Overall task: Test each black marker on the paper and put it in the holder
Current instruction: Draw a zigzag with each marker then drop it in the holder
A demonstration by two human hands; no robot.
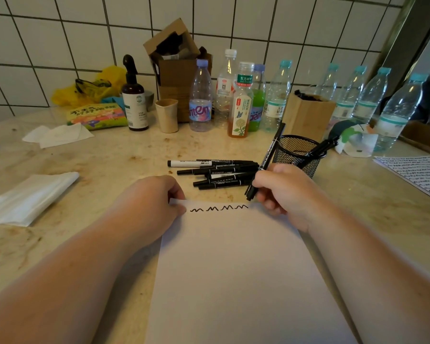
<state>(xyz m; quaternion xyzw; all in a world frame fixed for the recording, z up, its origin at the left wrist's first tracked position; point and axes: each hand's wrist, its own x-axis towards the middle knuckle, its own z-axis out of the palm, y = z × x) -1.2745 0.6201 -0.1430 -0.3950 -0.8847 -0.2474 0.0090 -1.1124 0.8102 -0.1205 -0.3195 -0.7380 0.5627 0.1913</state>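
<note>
A white sheet of paper [236, 264] lies on the counter with a row of black squiggles [219, 208] along its top edge. My left hand [157, 202] presses down the sheet's top left corner. My right hand [283, 189] grips a black marker [266, 162], tilted, its tip just above the sheet's top right, past the last squiggle. A pile of several black markers [219, 173] lies just beyond the paper. The black mesh holder [297, 155] stands to the right of the pile with markers [320, 148] leaning in it.
Plastic bottles [200, 98] line the back by the tiled wall, with a cardboard box [176, 70], a spray bottle [134, 100], a beige cup [167, 115] and a wooden box [308, 115]. Tissues [27, 197] lie at the left. A scribbled sheet [417, 175] lies at the right.
</note>
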